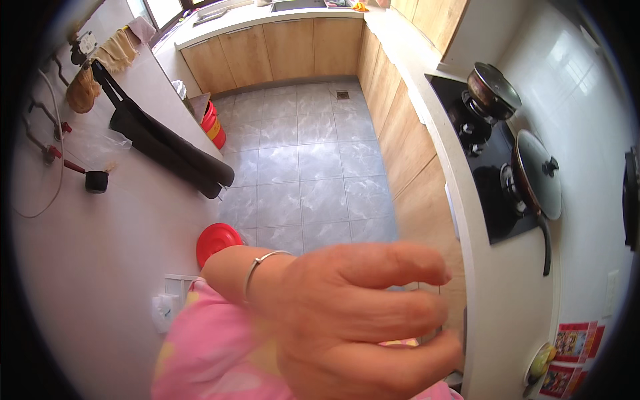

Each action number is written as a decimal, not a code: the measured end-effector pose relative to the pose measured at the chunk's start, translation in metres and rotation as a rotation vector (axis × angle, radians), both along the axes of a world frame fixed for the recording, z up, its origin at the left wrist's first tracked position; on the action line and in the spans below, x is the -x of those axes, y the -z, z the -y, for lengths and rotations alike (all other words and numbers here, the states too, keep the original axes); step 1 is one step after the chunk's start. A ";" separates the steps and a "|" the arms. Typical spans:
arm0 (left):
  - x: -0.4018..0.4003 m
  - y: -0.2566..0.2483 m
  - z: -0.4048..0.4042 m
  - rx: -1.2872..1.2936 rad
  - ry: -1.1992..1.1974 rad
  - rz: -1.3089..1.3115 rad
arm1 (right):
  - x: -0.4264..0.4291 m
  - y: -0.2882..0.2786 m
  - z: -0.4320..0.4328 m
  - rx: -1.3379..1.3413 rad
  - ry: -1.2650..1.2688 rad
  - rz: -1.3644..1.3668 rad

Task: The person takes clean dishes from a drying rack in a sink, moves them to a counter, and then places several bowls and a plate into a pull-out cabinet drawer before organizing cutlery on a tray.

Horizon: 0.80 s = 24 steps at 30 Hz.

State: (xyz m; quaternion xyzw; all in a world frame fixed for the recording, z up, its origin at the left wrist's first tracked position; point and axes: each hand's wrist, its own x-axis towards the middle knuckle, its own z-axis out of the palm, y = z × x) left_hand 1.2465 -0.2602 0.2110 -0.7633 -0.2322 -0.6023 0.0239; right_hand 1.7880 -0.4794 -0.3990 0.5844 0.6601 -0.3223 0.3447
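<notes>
My left hand [370, 320] is large and close in the lower middle of the head view, its back towards me and its slightly bent fingers pointing right. The fingers are apart and nothing shows in them; the thumb is not visible. A thin metal bracelet [252, 272] circles the wrist, and below it lies a pink and yellow patterned garment [215, 335]. My right hand is out of view. Beyond my left hand, to the right, a pan with a glass lid [537, 175] and a lidded pot [494, 91] stand on a black gas hob [480, 165].
A pale worktop [492, 280] runs along the right over wooden cabinets [415, 140]. On the left wall hang a dark apron [165, 150], cloths [116, 50] and a small black pan [96, 181]. A red bucket [213, 125] and a round red lid [217, 242] are beside that wall.
</notes>
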 end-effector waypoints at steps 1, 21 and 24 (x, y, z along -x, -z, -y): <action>0.002 -0.002 -0.013 0.038 0.010 -0.026 | 0.005 0.005 -0.027 -0.001 -0.022 -0.036; 0.180 -0.007 -0.221 -0.428 -0.441 -0.148 | 0.363 -0.080 -0.533 0.101 0.682 -0.565; 0.239 -0.006 -0.232 -0.274 -0.467 -0.011 | 0.395 -0.099 -0.557 0.080 0.751 -0.475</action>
